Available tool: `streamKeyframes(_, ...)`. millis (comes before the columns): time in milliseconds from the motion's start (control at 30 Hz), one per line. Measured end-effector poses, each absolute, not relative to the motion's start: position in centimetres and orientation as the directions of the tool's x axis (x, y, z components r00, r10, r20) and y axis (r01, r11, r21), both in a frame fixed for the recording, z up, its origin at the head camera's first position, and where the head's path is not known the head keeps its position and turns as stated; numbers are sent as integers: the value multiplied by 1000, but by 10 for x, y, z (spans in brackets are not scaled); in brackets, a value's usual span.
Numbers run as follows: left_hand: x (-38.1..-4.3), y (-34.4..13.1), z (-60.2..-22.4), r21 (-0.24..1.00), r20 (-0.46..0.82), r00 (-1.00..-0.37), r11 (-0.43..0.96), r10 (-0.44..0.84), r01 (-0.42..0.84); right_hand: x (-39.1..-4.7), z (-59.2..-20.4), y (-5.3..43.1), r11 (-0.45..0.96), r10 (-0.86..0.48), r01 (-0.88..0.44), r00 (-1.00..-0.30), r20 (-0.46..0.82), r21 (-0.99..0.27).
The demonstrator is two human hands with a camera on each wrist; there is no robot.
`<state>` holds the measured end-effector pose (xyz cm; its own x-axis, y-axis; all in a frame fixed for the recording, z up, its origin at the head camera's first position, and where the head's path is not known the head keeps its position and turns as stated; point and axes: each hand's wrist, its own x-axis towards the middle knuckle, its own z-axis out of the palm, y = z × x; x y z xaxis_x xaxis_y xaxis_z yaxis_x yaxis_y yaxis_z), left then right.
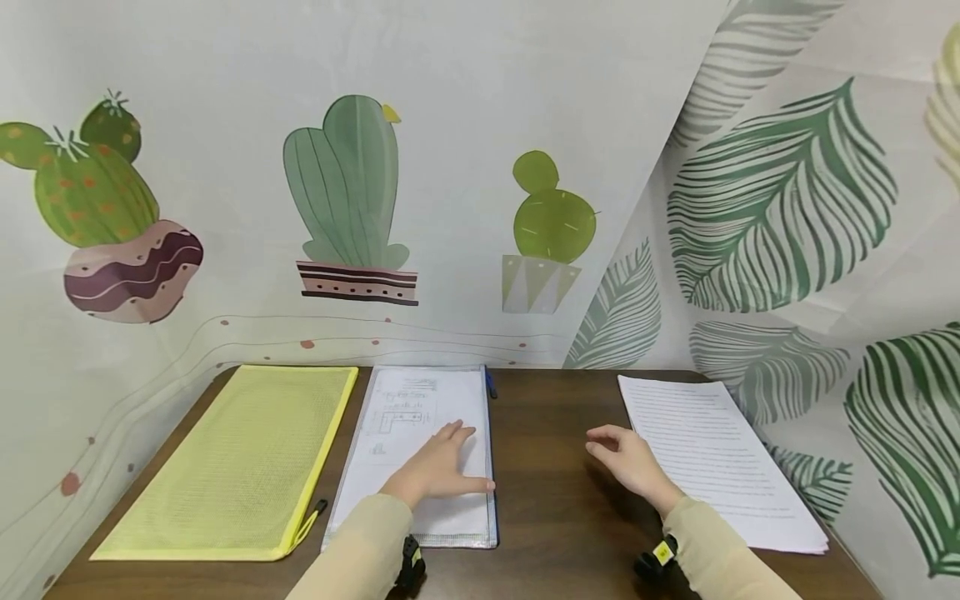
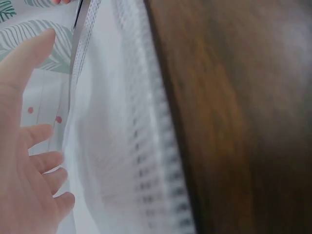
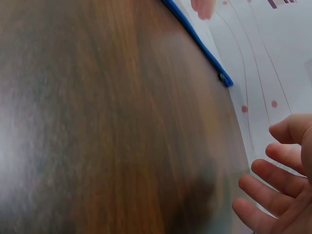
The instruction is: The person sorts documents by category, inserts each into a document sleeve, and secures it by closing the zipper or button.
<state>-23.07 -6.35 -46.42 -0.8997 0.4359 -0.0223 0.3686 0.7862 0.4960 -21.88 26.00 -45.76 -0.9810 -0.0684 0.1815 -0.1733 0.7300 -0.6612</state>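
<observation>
A see-through document pouch [image 1: 375, 492] with a blue zip edge lies at the middle left of the table. A sheet with line drawings [image 1: 405, 417] shows at its top. My left hand [image 1: 438, 471] is over the pouch's right half, fingers spread and thumb out toward the blue edge, holding nothing. In the left wrist view the pouch's stitched mesh border [image 2: 156, 122] runs beside that hand. Between the pouch and a stack of printed paper [image 1: 712, 458], my right hand [image 1: 630, 462] hovers above the wood, its fingers loosely bent around nothing. It is nearest the stack's left edge.
A yellow mesh zip pouch [image 1: 240, 458] lies flat at the left, its zip pull [image 1: 318, 508] at the near right corner. The brown table [image 1: 555, 517] ends at a wall covering [image 1: 465, 167] printed with cacti and leaves. Each wrist wears a dark strap.
</observation>
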Motion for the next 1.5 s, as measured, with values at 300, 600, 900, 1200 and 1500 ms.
streamKeyframes(300,-227,-75,-457,460,-17,-922,821,387,337,-217,-455,272,746,-42,-144,-985,169,-650)
streamKeyframes(600,-221,-95,-456,465,-19,-949,844,313,269,-216,-450,283,765,-31,-124,-987,155,-632)
streamKeyframes(900,-220,-114,-452,484,-23,-964,847,266,222,-217,-455,297,782,5,-110,-983,183,-614)
streamKeyframes(1200,-220,-131,-447,480,-21,-971,854,239,200,-212,-451,305,802,18,-99,-982,188,-589)
streamKeyframes(1500,-220,-152,-444,459,-9,-981,872,193,167,-209,-451,321,825,38,-71,-983,180,-561)
